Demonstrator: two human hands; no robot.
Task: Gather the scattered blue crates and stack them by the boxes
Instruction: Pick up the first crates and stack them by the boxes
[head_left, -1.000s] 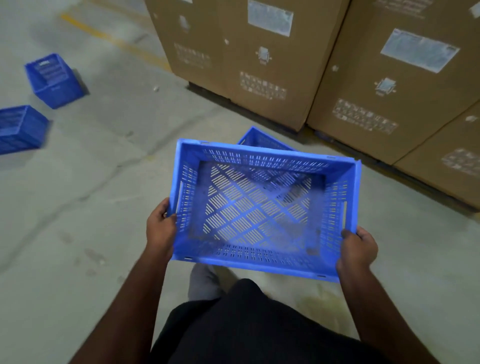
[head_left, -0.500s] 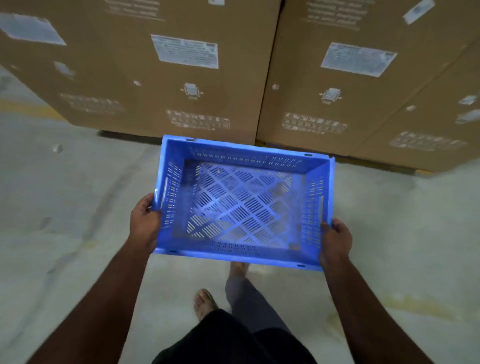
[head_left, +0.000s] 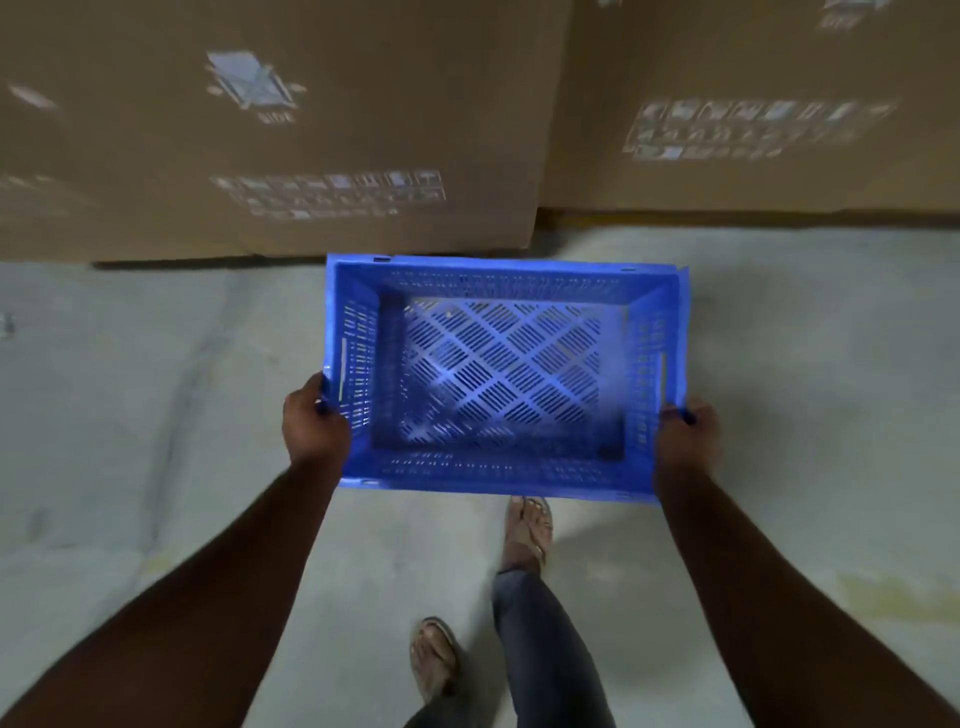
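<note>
Blue crate against brown cardboard, as we see it

We see a bright blue crate with a diamond lattice of slotted openings across its base and rows of slots in its walls; behind the crate, brown cardboard boxes carry blurred white printed labels, and under it lies a pale grey concrete floor with yellowish stains.

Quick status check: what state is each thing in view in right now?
blue crate: empty, open side up, held off the floor, near the boxes
left hand: closed on the crate's left wall
right hand: closed on the crate's right wall
cardboard boxes: closed, standing side by side on the floor
floor: bare concrete under the crate
</note>
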